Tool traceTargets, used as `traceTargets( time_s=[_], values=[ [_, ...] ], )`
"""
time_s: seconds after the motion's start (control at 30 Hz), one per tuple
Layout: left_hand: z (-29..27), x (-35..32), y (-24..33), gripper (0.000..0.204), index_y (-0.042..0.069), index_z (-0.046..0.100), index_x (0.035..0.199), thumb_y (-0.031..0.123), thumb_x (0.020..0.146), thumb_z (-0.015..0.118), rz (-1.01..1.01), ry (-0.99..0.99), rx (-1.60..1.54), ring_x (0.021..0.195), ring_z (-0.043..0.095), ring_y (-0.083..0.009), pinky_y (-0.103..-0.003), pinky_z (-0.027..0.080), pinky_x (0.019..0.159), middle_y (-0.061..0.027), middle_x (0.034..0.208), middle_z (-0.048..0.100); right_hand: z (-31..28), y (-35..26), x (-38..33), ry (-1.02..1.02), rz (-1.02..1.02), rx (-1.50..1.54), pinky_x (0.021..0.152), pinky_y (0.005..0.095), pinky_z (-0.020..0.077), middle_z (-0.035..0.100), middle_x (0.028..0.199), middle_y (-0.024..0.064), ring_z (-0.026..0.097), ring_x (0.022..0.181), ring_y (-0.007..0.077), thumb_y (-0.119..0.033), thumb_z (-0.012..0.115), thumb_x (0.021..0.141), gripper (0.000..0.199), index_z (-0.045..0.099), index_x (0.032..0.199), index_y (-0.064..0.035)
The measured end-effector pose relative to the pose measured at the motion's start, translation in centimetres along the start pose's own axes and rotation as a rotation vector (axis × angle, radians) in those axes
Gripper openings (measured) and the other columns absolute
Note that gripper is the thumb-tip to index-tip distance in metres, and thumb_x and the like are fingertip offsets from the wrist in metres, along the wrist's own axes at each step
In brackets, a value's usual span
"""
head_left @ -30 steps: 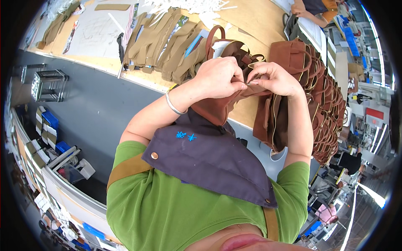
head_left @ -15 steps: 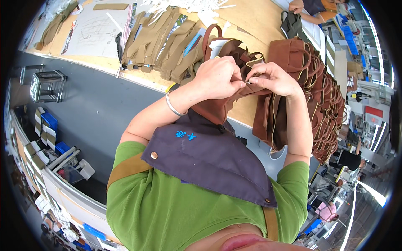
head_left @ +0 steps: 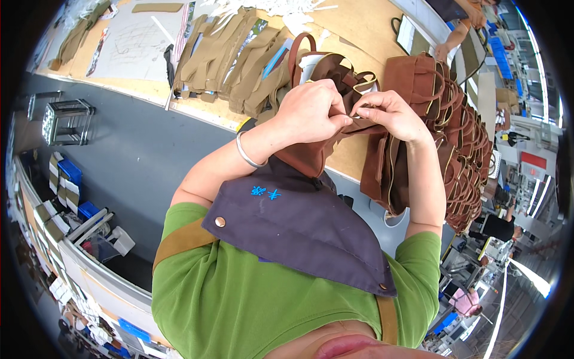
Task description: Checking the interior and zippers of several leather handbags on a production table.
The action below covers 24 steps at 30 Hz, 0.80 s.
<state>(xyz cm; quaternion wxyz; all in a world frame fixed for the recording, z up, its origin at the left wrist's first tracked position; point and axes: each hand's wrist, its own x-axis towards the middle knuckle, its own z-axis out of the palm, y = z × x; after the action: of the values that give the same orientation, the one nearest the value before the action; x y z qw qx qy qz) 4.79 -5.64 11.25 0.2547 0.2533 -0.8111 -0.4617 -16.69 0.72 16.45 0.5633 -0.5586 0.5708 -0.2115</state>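
A reddish-brown handbag (head_left: 304,158) rests at the table's near edge against my apron, its opening and zipper facing up. My left hand (head_left: 317,112) is closed in a pinch at the bag's upper edge. Just to its right, my right hand (head_left: 391,115) pinches the same edge with thumb and forefinger, the fingertips of both hands almost meeting. A small pale bit shows between them, too small to name. One handle (head_left: 294,57) of the bag stands up beyond my left hand; the brown lining and gold-toothed zipper (head_left: 363,84) show behind the fingers.
Right of my hands, several matching brown handbags (head_left: 436,137) are stacked in a long row. Olive-brown fabric pieces (head_left: 230,60) lie on the wooden table (head_left: 140,90) to the left, white strips (head_left: 281,13) behind them. A co-worker's hand (head_left: 443,51) handles a dark bag at far right.
My hands stay at almost the same spot on the handbag, shifting only slightly. At the far right, the co-worker's hand has come nearer and the dark bag there has been spread out.
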Motion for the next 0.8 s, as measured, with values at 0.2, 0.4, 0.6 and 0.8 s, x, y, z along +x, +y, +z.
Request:
traceTargets(
  time_s=[0.2, 0.4, 0.6, 0.8],
  values=[
    [0.0, 0.2, 0.2, 0.017, 0.005, 0.072, 0.073, 0.021, 0.074, 0.077, -0.026, -0.013, 0.019, 0.07, 0.061, -0.0244, -0.037, 0.048, 0.065, -0.0063, 0.077, 0.061, -0.1, 0.3, 0.0, -0.002, -0.032, 0.019, 0.075, 0.0234, 0.0468, 0.067, 0.084, 0.0002, 0.057, 0.081, 0.0059, -0.009, 0.06, 0.094, 0.015, 0.07, 0.098, 0.0014],
    [0.1, 0.0, 0.5, 0.016, 0.005, 0.072, 0.073, 0.02, 0.073, 0.077, -0.034, 0.037, 0.057, 0.071, 0.063, -0.0249, -0.038, 0.049, 0.065, -0.0067, 0.08, 0.062, 0.8, -0.7, -0.3, 0.027, 0.0, 0.15, 0.069, 0.0205, 0.048, 0.068, 0.084, -0.0001, 0.059, 0.076, 0.0039, -0.005, 0.066, 0.09, 0.009, 0.07, 0.097, -0.0004],
    [0.0, 0.1, 0.7, 0.018, 0.004, 0.072, 0.073, 0.021, 0.073, 0.078, -0.02, 0.019, 0.046, 0.071, 0.063, -0.0265, -0.038, 0.049, 0.065, -0.0073, 0.081, 0.062, 0.6, -0.3, -0.3, 0.038, 0.068, 0.064, 0.066, 0.0192, 0.0487, 0.067, 0.083, -0.001, 0.059, 0.074, 0.0031, -0.003, 0.069, 0.088, 0.009, 0.07, 0.097, -0.0009],
    [-0.6, 0.3, 0.2, 0.017, 0.005, 0.07, 0.08, 0.02, 0.075, 0.078, 0.105, -0.05, 0.066, 0.07, 0.063, -0.0273, -0.039, 0.049, 0.065, -0.0075, 0.08, 0.063, 0.6, -0.7, -0.4, 0.027, 0.05, 0.058, 0.068, 0.0211, 0.0505, 0.068, 0.084, 0.0005, 0.061, 0.077, 0.0043, -0.001, 0.067, 0.089, 0.009, 0.069, 0.098, 0.0002]
  ],
)
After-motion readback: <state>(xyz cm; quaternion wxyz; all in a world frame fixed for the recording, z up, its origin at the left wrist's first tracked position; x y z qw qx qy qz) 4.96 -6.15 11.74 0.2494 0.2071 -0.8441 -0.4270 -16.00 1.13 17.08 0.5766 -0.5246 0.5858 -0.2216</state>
